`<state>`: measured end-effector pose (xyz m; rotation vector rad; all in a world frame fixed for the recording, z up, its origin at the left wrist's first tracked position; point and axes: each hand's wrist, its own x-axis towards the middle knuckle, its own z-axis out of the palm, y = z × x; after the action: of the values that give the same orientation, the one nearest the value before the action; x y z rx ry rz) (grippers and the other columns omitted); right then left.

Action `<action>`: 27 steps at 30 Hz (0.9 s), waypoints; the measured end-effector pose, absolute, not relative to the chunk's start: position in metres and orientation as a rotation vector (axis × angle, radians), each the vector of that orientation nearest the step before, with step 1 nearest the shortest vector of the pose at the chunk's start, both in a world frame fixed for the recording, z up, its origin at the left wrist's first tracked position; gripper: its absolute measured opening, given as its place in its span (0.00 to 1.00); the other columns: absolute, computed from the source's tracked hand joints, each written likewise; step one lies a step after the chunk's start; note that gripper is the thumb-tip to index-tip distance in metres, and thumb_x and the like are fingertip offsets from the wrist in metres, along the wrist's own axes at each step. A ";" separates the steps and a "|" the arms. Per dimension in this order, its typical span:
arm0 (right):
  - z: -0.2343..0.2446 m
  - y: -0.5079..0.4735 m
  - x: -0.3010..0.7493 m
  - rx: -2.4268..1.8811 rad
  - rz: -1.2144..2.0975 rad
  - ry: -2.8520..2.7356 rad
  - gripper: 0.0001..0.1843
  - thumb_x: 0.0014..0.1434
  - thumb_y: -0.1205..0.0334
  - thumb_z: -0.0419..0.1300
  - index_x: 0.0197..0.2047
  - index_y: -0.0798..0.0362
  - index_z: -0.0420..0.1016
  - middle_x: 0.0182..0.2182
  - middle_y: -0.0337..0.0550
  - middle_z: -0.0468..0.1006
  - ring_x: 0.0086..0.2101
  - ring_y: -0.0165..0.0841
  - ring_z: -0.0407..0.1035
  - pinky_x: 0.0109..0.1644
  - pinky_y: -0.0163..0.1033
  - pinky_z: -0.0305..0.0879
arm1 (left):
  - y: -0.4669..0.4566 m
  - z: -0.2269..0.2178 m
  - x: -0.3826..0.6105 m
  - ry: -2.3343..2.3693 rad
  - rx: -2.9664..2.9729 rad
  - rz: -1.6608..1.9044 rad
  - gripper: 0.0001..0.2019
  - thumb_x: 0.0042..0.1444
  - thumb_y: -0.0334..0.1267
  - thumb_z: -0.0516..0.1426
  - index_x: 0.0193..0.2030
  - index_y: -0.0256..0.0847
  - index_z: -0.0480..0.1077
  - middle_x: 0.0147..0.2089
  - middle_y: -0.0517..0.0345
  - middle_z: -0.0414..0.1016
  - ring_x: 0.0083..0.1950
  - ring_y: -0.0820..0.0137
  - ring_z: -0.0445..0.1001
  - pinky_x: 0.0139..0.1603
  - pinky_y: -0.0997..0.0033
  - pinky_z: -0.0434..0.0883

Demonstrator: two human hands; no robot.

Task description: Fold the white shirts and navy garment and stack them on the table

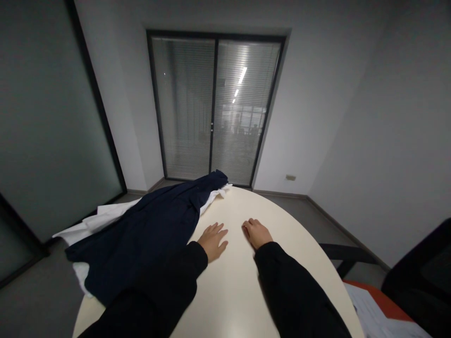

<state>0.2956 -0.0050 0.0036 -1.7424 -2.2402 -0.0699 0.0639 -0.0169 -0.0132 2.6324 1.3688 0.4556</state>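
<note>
My left hand (213, 241) rests palm down on the pale round table (232, 286), its fingers spread and nothing in them. Just to its left lies a dark navy garment (148, 230), loosely spread and rumpled, of a kind I cannot make out. Under it a white cloth or garment (102, 218) sticks out along the left side and at the far right end. Both hang past the table's left edge. On the right, my right hand (257, 233) sits on the tabletop with its fingers curled together, apart from the cloth; I see nothing in it.
A black chair (423, 277) stands at the right, with papers (380, 312) and an orange-red folder (385, 303) on its seat. Beyond the table are a glazed double door (214, 108) with blinds and white walls. A frosted glass panel (45, 117) is at left.
</note>
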 end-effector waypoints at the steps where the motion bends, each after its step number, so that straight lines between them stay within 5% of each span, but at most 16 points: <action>1: 0.006 -0.004 0.293 -1.751 -0.073 -2.235 0.18 0.66 0.58 0.47 0.46 0.50 0.77 0.43 0.52 0.77 0.47 0.41 0.68 0.52 0.42 0.62 | -0.017 -0.014 0.063 1.368 2.632 0.456 0.25 0.64 0.44 0.48 0.65 0.39 0.62 0.70 0.47 0.55 0.71 0.55 0.50 0.70 0.52 0.49; 5: -0.004 -0.020 0.284 -1.768 -0.017 -2.166 0.21 0.61 0.50 0.55 0.53 0.51 0.74 0.52 0.53 0.73 0.52 0.45 0.65 0.57 0.48 0.58 | -0.018 -0.016 0.061 1.354 2.636 0.453 0.25 0.65 0.45 0.47 0.66 0.40 0.61 0.71 0.47 0.54 0.72 0.55 0.49 0.69 0.52 0.50; 9: -0.021 -0.043 0.280 -1.809 0.069 -2.176 0.33 0.60 0.44 0.53 0.65 0.48 0.62 0.67 0.50 0.56 0.65 0.51 0.48 0.65 0.61 0.40 | -0.018 -0.017 0.061 1.340 2.638 0.455 0.24 0.65 0.45 0.46 0.66 0.40 0.61 0.71 0.47 0.53 0.72 0.54 0.49 0.69 0.51 0.49; 21: -0.009 -0.048 0.279 -1.848 0.121 -2.210 0.34 0.60 0.46 0.52 0.67 0.49 0.59 0.68 0.51 0.54 0.67 0.45 0.46 0.67 0.58 0.39 | -0.019 -0.016 0.063 1.329 2.670 0.512 0.23 0.64 0.42 0.48 0.64 0.39 0.62 0.69 0.47 0.57 0.70 0.55 0.52 0.68 0.52 0.53; 27: -0.006 -0.049 0.279 -1.847 0.139 -2.216 0.34 0.60 0.46 0.52 0.67 0.49 0.59 0.68 0.51 0.54 0.67 0.45 0.46 0.67 0.58 0.39 | -0.030 0.016 0.063 1.584 2.624 0.881 0.17 0.61 0.35 0.51 0.56 0.39 0.69 0.60 0.47 0.66 0.61 0.60 0.63 0.60 0.59 0.63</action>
<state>0.2788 -0.0485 -0.0065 -1.8469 -2.2157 0.1391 0.0625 -0.0299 0.0161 2.6242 1.5843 0.8811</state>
